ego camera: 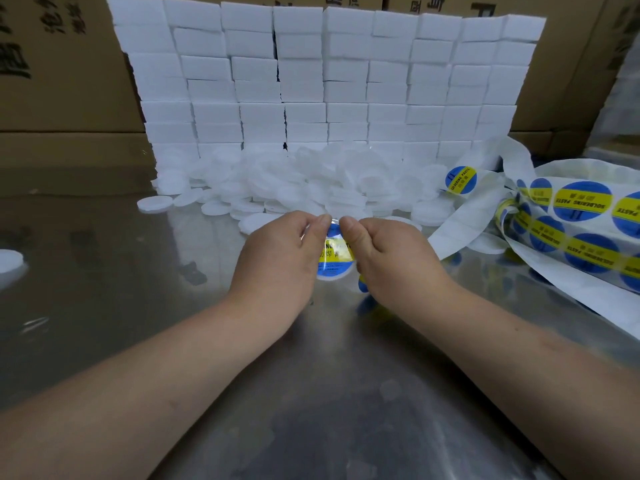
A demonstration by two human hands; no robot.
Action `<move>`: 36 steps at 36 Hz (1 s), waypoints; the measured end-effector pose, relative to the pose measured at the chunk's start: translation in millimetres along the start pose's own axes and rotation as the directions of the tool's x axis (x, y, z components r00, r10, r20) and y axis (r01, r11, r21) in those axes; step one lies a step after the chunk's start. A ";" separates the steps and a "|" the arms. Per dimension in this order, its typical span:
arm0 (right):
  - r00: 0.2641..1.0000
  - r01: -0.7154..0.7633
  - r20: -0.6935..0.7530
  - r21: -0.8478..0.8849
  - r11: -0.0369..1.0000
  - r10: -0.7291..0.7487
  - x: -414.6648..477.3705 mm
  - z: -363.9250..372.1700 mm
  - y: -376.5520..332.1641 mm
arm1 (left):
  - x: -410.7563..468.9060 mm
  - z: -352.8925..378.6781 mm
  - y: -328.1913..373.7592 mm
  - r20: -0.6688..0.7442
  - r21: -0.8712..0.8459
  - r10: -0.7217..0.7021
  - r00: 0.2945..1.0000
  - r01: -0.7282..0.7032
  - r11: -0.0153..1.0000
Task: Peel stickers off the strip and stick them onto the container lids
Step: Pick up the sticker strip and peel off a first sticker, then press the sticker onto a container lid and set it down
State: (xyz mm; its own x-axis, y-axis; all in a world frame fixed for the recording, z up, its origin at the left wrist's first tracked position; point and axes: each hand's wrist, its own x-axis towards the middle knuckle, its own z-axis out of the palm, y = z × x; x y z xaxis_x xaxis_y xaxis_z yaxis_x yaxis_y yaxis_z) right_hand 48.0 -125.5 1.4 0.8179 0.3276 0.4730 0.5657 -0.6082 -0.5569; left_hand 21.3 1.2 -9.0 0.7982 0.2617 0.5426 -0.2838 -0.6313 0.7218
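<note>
Both forearms [173,375] reach over the steel worktop [104,271] to its middle, where the left hand [280,251] and right hand [388,254] pinch one white lid [333,277] between curled fingers and thumbs, a blue-and-yellow sticker [334,263] across its face. The step in hand looks like smoothing that sticker down. The next move calls for setting this lid aside, peeling another sticker from the strip [571,237] at the right edge, and taking a bare lid from the heap [311,188] toward the back.

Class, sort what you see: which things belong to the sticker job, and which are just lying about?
Job: left hand, right hand, stickered lid they hold, sticker strip, pile of plain lids.
Lying about: stacked white blocks, cardboard boxes.
</note>
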 end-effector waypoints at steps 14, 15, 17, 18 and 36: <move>0.985 -0.049 -0.140 0.353 0.934 0.105 3.5 -3.1 10.2 | 24.3 -17.3 -37.4 0.129 0.474 -0.341 0.931 0.244 0.846; 0.988 -0.028 -0.135 0.349 0.937 0.080 3.1 -3.2 9.7 | 22.8 -15.7 -36.1 0.155 0.511 -0.347 0.925 0.226 0.830; 0.992 0.009 -0.125 0.338 0.941 0.035 2.0 -4.3 9.1 | 22.7 -14.2 -34.8 0.168 0.548 -0.361 0.917 0.217 0.808; 0.993 0.023 -0.118 0.341 0.940 0.018 1.5 -4.6 9.2 | 22.6 -14.5 -33.3 0.153 0.564 -0.360 0.920 0.217 0.796; 0.982 0.000 -0.176 0.366 0.931 0.070 4.5 -3.9 8.4 | 14.8 -10.5 -16.5 -0.039 -0.328 -0.153 0.987 0.132 0.936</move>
State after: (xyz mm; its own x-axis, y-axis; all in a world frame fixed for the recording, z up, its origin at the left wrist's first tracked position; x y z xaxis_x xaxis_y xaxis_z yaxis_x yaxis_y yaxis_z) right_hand 55.9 -131.9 1.5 0.8239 0.1517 0.5461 0.5647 -0.3017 -0.7681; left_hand 32.2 23.1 -8.4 0.8110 0.3835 0.4419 -0.3340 -0.3167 0.8878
